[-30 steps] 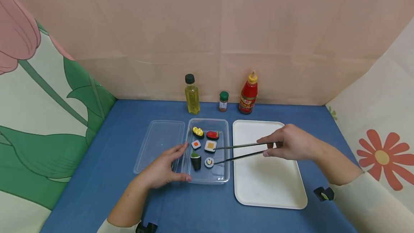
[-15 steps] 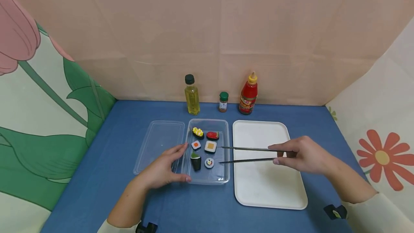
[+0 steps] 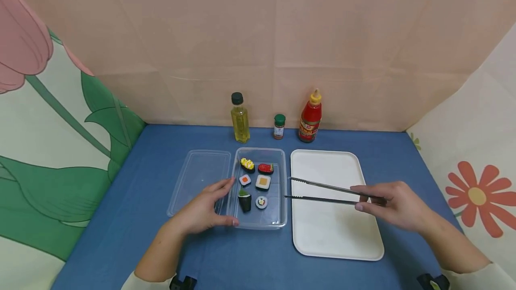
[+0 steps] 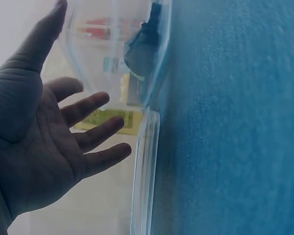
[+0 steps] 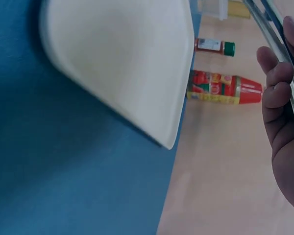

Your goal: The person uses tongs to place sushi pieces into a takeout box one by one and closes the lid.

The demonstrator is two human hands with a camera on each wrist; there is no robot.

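My right hand [image 3: 397, 205] grips metal tongs [image 3: 327, 186] near their closed end. Their arms stand apart over the white tray [image 3: 334, 236], holding nothing, with tips by the container's right rim. My left hand [image 3: 203, 211] has its fingers spread at the left side of the clear plastic container [image 3: 276, 214]; its fingers look straight in the left wrist view. Inside the container lie several toy sushi pieces: a yellow-topped one [image 3: 247, 164], a red-topped one [image 3: 265, 168], an orange-centred roll [image 3: 245, 180], a square one [image 3: 263, 182], a dark hand roll [image 3: 244, 202] and a round roll [image 3: 261, 202].
A clear lid [image 3: 201, 169] lies left of the container, partly behind the left hand. Along the back stand an oil bottle [image 3: 240, 122], a small green-capped spice jar [image 3: 279, 128] and a red sauce bottle [image 3: 310, 122]. Blue cloth [image 3: 133, 200] covers the table.
My right hand has drawn the tongs rightward and toward me, out from beside the sushi to over the white tray. The sushi pieces and my left hand stay where they were.
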